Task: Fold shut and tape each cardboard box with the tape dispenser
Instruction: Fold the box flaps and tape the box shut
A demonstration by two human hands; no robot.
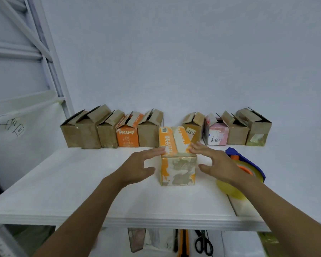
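Observation:
A small orange-and-brown cardboard box (178, 169) stands on the white table (82, 191) in front of me, its two top flaps folded down and nearly meeting. My left hand (139, 166) presses the left flap with straight fingers, thumb out beside the box. My right hand (215, 164) presses the right flap the same way. The blue tape dispenser (248, 162) with an orange hub and a clear yellowish roll lies on the table just right of my right hand, partly hidden by my wrist.
A row of several small boxes with raised flaps lines the back wall, among them an orange one (128, 135) and a pink one (218, 135). A white metal rack (44, 58) rises at left. Scissors (204, 243) and a yellow cutter (183, 243) hang below the table edge.

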